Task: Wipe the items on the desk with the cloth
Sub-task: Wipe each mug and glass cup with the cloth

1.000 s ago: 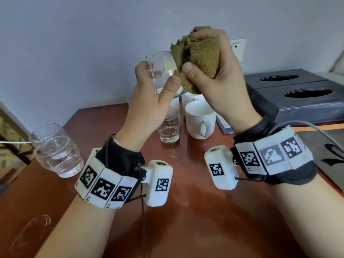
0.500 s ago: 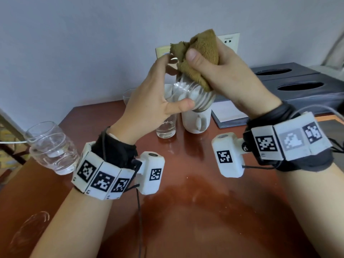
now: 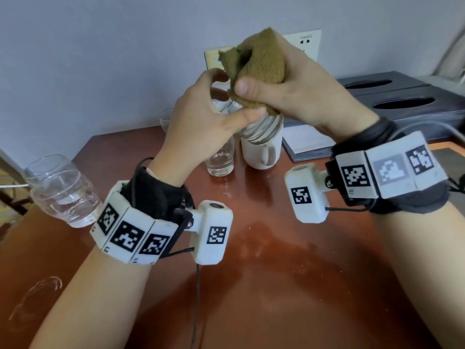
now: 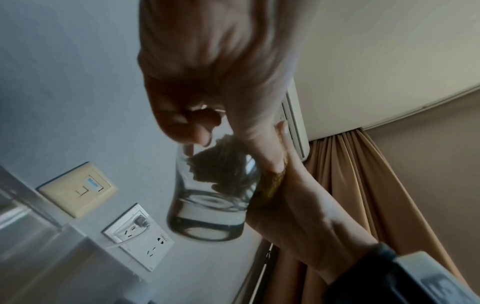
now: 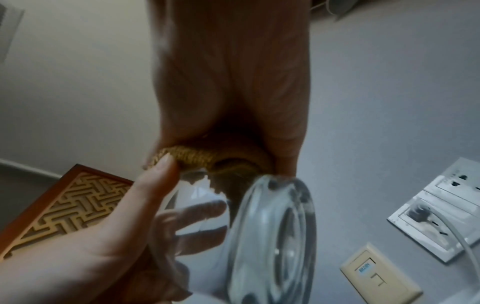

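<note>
Desk: the reddish wooden top lay under both my forearms; only the head view showed it.
Tissue boxes: two dark boxes sat at the far right by the wall, seen from the head view alone.
Round glass: it stood near the desk's left edge, well apart from my hands.
White mug: it stood upright just below the raised glass, with a small glass beside it on the left.
Left hand: my thumb and curled fingers gripped the tumbler in the air above the mug; the right wrist view showed my fingers through the glass wall.
Tumbler, wrist views: its thick base pointed away from the cloth, a detail mostly hidden from the head view.
Right hand: it clutched the brown cloth, thumb pressed over the bunch.
Cloth, left wrist view: part of it sat stuffed inside the tumbler.
Wall sockets: clearest from the wrists.
</note>
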A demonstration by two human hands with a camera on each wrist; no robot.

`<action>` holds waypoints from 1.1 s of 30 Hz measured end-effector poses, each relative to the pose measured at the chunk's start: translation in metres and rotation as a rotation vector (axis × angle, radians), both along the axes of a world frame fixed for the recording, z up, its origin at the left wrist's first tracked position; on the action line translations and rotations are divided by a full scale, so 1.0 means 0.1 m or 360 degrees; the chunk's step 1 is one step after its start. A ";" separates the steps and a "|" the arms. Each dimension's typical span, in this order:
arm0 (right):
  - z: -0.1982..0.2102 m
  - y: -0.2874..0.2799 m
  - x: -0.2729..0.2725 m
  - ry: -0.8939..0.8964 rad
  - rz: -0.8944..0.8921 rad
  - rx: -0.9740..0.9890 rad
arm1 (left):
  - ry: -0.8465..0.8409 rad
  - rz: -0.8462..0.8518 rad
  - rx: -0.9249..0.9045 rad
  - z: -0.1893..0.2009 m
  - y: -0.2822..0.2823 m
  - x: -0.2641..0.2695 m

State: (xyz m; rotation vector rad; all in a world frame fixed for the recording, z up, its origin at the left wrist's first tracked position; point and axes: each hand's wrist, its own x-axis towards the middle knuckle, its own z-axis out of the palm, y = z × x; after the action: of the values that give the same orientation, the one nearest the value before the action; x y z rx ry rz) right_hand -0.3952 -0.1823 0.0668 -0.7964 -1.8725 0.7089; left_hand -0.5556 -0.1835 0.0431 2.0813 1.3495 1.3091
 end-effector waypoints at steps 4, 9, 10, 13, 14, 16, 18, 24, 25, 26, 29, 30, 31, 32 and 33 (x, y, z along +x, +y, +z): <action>-0.02 0.05 -0.03 0.0061 -0.0071 -0.0042 | -0.0160 -0.0070 -0.0135 0.01 -0.03 0.01; -0.10 0.16 0.08 0.0360 -0.0426 -0.0421 | -0.0413 -0.0230 -0.0140 0.07 -0.07 0.00; -0.10 0.15 0.09 0.0434 -0.0362 -0.0541 | -0.0447 -0.0261 -0.0111 0.08 -0.09 0.00; -0.04 0.08 0.06 0.0625 -0.0109 -0.0712 | -0.0545 -0.0316 -0.0014 0.09 -0.11 -0.02; -0.02 0.05 0.04 0.0655 -0.0034 -0.0726 | -0.0561 -0.0323 0.0027 0.09 -0.10 -0.02; 0.01 0.00 0.02 0.0700 0.0100 -0.0727 | -0.0604 -0.0362 0.0078 0.10 -0.10 -0.04; 0.02 -0.03 0.01 0.0724 0.0155 -0.0700 | -0.0648 -0.0409 0.0076 0.09 -0.10 -0.04; 0.02 -0.03 -0.03 0.0740 0.0015 -0.0415 | -0.0610 -0.0461 -0.0168 0.07 -0.04 -0.06; 0.02 -0.03 -0.04 0.0708 -0.0054 -0.0336 | -0.0566 -0.0434 -0.0181 0.07 -0.05 -0.06; 0.02 -0.02 -0.04 0.0668 -0.0133 -0.0259 | -0.0543 -0.0388 -0.0176 0.07 -0.05 -0.05; 0.03 -0.04 -0.06 0.0563 -0.0307 0.0050 | -0.0640 -0.0238 -0.0220 0.10 -0.08 0.02; 0.03 -0.06 -0.06 0.0527 -0.0327 0.0179 | -0.0718 -0.0243 -0.0291 0.13 -0.11 0.04; 0.03 -0.07 -0.06 0.0481 -0.0346 0.0292 | -0.0803 -0.0273 -0.0369 0.15 -0.12 0.04; 0.03 -0.08 -0.07 0.0428 -0.0361 0.0386 | -0.0886 -0.0318 -0.0446 0.18 -0.13 0.04; 0.02 -0.09 -0.09 0.0368 -0.0367 0.0462 | -0.0968 -0.0368 -0.0513 0.20 -0.14 0.02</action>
State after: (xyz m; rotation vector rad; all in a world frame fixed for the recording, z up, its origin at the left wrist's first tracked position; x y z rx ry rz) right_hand -0.4042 -0.1912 0.0690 -0.6956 -1.5967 0.3568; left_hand -0.5534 -0.1976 0.0633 1.4098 0.9411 1.3604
